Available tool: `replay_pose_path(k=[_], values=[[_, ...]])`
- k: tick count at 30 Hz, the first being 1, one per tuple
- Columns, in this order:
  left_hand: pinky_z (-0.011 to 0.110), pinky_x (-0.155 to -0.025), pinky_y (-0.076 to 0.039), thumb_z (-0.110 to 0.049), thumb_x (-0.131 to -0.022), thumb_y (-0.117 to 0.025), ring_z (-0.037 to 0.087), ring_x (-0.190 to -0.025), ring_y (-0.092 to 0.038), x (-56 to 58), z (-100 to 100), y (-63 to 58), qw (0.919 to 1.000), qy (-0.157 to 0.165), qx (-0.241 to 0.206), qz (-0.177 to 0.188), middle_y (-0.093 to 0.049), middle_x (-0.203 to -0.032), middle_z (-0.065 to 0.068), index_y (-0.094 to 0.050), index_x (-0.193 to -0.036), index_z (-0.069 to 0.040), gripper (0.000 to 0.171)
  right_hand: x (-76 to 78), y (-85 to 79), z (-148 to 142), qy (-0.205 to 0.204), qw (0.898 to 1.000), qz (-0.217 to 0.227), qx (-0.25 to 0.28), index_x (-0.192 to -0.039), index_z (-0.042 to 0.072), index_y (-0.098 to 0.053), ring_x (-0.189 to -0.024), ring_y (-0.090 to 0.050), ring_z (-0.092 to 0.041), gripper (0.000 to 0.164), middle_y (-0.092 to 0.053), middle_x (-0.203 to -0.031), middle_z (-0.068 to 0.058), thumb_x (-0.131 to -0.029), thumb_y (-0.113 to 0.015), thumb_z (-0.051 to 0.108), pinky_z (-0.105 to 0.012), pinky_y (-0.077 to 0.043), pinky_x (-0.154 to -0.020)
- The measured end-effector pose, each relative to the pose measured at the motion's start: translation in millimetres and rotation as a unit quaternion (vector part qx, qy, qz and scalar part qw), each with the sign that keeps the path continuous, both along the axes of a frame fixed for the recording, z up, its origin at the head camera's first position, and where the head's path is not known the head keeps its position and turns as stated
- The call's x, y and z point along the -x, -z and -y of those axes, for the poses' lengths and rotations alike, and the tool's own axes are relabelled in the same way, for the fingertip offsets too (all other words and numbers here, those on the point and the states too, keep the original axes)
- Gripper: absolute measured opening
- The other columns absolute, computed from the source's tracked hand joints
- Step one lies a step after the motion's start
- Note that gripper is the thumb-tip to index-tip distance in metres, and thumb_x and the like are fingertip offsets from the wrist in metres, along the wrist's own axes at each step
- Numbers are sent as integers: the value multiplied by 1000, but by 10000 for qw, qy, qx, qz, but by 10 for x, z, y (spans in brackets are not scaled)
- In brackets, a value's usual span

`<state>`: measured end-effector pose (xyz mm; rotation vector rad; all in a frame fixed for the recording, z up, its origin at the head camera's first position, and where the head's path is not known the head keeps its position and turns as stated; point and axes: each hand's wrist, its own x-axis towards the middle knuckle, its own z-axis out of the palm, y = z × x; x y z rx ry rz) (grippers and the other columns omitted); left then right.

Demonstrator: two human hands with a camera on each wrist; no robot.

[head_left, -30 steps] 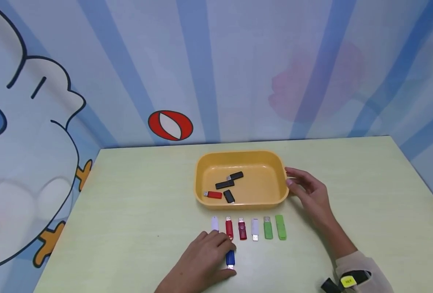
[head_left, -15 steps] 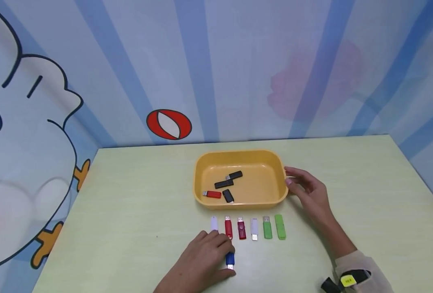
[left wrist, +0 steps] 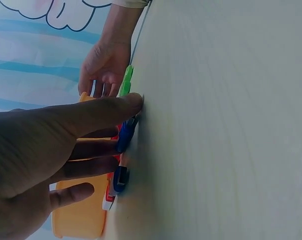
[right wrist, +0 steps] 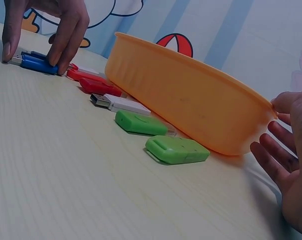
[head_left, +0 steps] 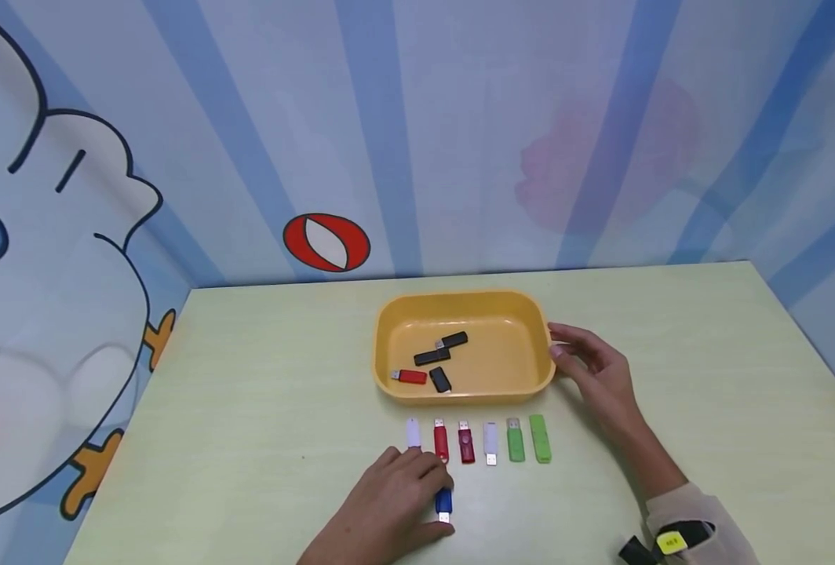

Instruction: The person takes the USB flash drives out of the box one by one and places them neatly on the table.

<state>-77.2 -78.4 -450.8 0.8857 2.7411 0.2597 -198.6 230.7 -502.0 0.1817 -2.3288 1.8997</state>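
Near the front of the table in the head view, my left hand (head_left: 395,502) pinches a blue USB flash drive (head_left: 443,500) between thumb and fingertips. The drive lies on the table, its metal plug toward the thumb. A second dark blue drive (left wrist: 121,179) shows under the fingers in the left wrist view. My right hand (head_left: 597,373) holds the right rim of a yellow plastic tray (head_left: 509,398) with thumb and fingers; its other fingers are loosely spread. Inside the tray lie a red drive (head_left: 412,377) and several black drives (head_left: 432,357).
Between tray and left hand runs a row: a white drive (head_left: 413,432) partly covered by the fingers, a red one (head_left: 441,439), a dark red one (head_left: 466,443), another white one (head_left: 490,441) and two green ones (head_left: 515,441). A patterned wall (head_left: 460,157) stands behind the table.
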Motion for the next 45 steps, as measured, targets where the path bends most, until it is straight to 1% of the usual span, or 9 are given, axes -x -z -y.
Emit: replay_pose_path(k=[8,13,20,26,31,34,37,41,45], values=[[28,-91,-54,-58,-84,-84,7,-102,-62,6,-2,-7,9999,-3,102,59,-73,-118,-10,-74,-123,-26,52,1,-5,8,3,10000,12,-35,-145,9,-63,-111,-65,-6,42,-68,-137,-5,-106,-67,25,-10,-51,-99],[29,-92,-55,-58,-83,-84,7,-103,-62,15,-10,-5,9999,-26,140,17,-73,-119,-10,-74,-123,-26,52,14,-7,8,23,10000,56,-38,-144,10,-64,-112,-65,-6,41,-68,-137,-3,-106,-67,25,-11,-52,-98],[28,-91,-54,-58,-83,-84,7,-101,-60,12,-27,-10,9997,-22,196,123,-72,-119,-10,-74,-124,-27,52,3,3,-2,27,10000,50,-75,-145,9,-63,-111,-65,-6,41,-68,-136,-4,-106,-67,24,-10,-52,-97],[31,-94,-55,-59,-84,-83,8,-105,-62,10,-18,-33,9998,4,209,-33,-73,-119,-9,-74,-124,-26,53,15,3,0,32,10000,30,-38,-145,10,-64,-111,-65,-6,41,-68,-136,-3,-106,-68,25,-10,-52,-97],[34,-98,-56,-57,-85,-84,10,-111,-64,16,0,-98,9998,-83,109,-158,-72,-119,-9,-75,-124,-23,52,16,11,-12,-3,10000,-78,-5,-144,8,-63,-110,-65,-6,41,-69,-134,1,-106,-68,22,-10,-52,-97],[32,-97,-55,-57,-87,-82,10,-112,-63,30,25,-146,9992,-171,-70,-357,-73,-119,-9,-75,-123,-22,50,13,16,-19,-16,10000,-77,49,-144,8,-64,-110,-66,-6,41,-69,-133,2,-106,-68,22,-10,-52,-98],[32,-95,-54,-59,-88,-81,10,-108,-64,55,51,-192,9964,-366,-236,-723,-74,-115,-10,-76,-118,-23,47,0,22,-25,-15,10000,-40,66,-144,7,-64,-110,-66,-6,41,-69,-133,3,-106,-68,22,-10,-52,-98],[34,-91,-55,-59,-88,-82,11,-103,-66,114,65,-242,9874,-830,-363,-1296,-76,-108,-8,-78,-109,-23,42,-3,26,-20,-19,10000,-31,58,-144,7,-63,-111,-66,-5,41,-69,-134,0,-106,-68,22,-10,-52,-98],[35,-88,-56,-53,-86,-86,11,-99,-67,172,70,-284,9765,-1253,-519,-1673,-76,-101,-8,-79,-102,-22,35,8,18,-10,-37,10000,-8,50,-144,7,-63,-111,-66,-5,41,-68,-137,-6,-106,-68,23,-11,-52,-98]])
